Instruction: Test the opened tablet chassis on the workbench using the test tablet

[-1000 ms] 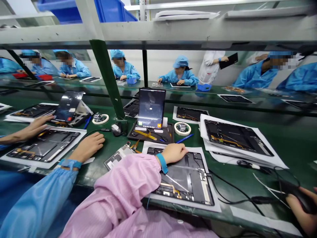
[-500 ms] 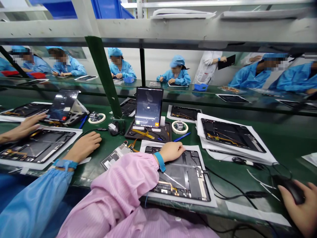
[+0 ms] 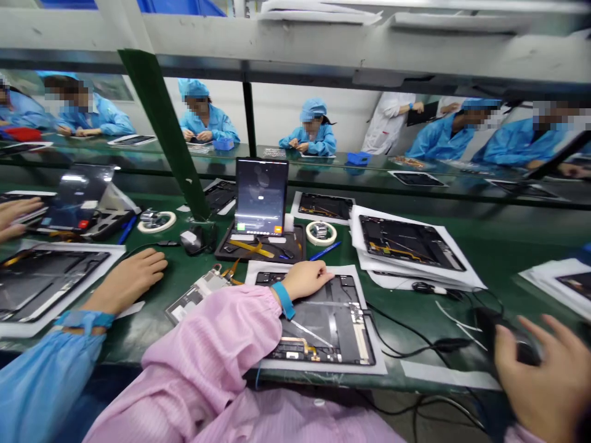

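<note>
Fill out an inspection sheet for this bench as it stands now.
Surface: green bench, carrying paper sheets and parts.
Job's things: opened tablet chassis on white paper; upright tablet lit, standing in a black tray.
Clutter: two tape rolls, blue pen, loose board, stacked chassis.
Grippers: left hand rests flat on the chassis top edge; right hand lies over a black mouse, fingers spread.
Cables: black leads run from the chassis to the mouse area.
Surroundings: a co-worker's hand on the bench at left; people in blue coats at the far line.
</note>
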Demonstrator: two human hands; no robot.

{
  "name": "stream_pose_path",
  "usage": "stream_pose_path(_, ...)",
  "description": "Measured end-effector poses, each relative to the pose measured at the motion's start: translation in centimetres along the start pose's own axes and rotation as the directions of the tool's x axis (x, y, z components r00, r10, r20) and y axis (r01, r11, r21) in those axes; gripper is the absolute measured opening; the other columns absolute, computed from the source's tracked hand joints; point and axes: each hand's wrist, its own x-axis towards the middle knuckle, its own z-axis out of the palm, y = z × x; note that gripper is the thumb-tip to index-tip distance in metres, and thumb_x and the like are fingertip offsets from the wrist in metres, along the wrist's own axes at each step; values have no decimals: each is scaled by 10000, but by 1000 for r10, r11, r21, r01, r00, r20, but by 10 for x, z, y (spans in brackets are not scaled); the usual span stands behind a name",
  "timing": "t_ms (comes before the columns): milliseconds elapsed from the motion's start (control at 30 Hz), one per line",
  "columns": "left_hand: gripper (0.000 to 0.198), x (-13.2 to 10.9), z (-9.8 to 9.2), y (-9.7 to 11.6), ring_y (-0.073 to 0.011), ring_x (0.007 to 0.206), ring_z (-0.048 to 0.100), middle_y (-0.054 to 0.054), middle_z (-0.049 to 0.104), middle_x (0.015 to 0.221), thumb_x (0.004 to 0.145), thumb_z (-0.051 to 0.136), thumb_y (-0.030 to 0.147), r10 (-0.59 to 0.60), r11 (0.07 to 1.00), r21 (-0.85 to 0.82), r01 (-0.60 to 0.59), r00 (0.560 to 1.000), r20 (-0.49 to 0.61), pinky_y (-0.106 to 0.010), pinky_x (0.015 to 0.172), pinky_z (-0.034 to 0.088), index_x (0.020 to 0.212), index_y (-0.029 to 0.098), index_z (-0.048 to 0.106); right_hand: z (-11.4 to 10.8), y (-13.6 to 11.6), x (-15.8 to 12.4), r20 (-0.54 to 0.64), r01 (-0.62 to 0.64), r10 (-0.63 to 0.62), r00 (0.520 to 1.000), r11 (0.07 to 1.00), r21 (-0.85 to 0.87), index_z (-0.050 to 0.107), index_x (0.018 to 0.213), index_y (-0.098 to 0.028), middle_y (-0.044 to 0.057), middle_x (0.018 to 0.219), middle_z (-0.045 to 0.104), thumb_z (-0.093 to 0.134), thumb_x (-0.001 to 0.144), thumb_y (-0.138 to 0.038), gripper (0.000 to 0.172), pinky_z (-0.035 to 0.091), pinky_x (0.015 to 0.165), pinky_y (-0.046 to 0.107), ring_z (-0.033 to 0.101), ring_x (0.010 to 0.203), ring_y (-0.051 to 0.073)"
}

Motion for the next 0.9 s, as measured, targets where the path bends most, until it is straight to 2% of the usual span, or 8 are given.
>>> stream_pose_path(33, 371, 0, 1, 0, -198, 779, 635, -32, 705, 844, 889, 436, 519, 5, 1000, -8, -4, 1000, 3, -264, 646, 414, 860, 213, 643, -9, -25, -3, 10, 42, -43, 999, 992, 117, 569, 1222, -287, 204, 1268, 538, 478, 891, -485, 396, 405, 926, 498, 490, 1202, 349)
stream_pose_path(100, 399, -1, 2, 1, -201, 784, 634, -34, 708, 844, 881, 436, 547, 12, 1000, -17, -12, 1000, 20, -262, 643, 403, 838, 211, 646, -17, -75, -10, 255, -7, -104, 961, 917, 400, 596, 1105, -257, 136, 1021, 651, 456, 912, -462, 315, 489, 778, 451, 635, 932, 299)
stream_pose_path(133, 409, -1, 2, 2, -201, 787, 634, -36, 708, 842, 885, 424, 548, 16, 1000, -16, -16, 999, 27, -261, 644, 397, 829, 209, 646, -16, -98, -12, 470, -104, -160, 868, 867, 488, 578, 1101, -233, 100, 875, 663, 436, 923, -464, 325, 500, 663, 397, 647, 768, 260)
stream_pose_path(167, 415, -2, 2, 2, -201, 787, 632, -37, 707, 836, 891, 413, 544, 20, 1000, -11, -20, 999, 35, -260, 644, 390, 815, 207, 644, -11, -116, -14, 654, -196, -236, 719, 834, 516, 567, 1088, -218, 56, 740, 643, 427, 930, -459, 320, 476, 577, 340, 619, 642, 218)
stream_pose_path(233, 415, -2, 1, 3, -199, 781, 629, -37, 703, 828, 901, 396, 529, 28, 1000, -3, -27, 999, 44, -260, 642, 377, 794, 206, 635, 4, -141, -15, 804, -311, -328, 496, 797, 517, 571, 964, -200, -15, 560, 546, 431, 933, -424, 266, 395, 490, 260, 522, 502, 150)
stream_pose_path(433, 402, -2, 2, 5, -190, 768, 624, -21, 699, 809, 902, 395, 516, 17, 1000, -18, -16, 997, 81, -259, 634, 351, 766, 213, 621, 35, -149, -11, 916, -639, -367, 165, 667, 383, 425, 725, -195, -95, 422, 353, 501, 871, -500, 346, 191, 369, 184, 301, 370, 63)
stream_pose_path(700, 416, 1, 3, 4, -178, 732, 608, -10, 680, 760, 914, 367, 495, -17, 1000, -19, 19, 996, 93, -256, 598, 309, 717, 211, 597, 30, -140, -5, 918, -691, -369, 148, 625, 362, 534, 732, -152, -102, 373, 348, 500, 847, -544, 410, 141, 331, 175, 233, 317, 39)
stream_pose_path(900, 427, -1, 2, 1, -186, 746, 607, -21, 688, 797, 913, 356, 513, -12, 1000, 3, 12, 994, 112, -255, 604, 316, 750, 214, 614, 31, -153, -5, 914, -731, -403, 38, 612, 301, 505, 703, -168, -110, 340, 334, 547, 810, -575, 423, 133, 298, 159, 248, 290, 43)
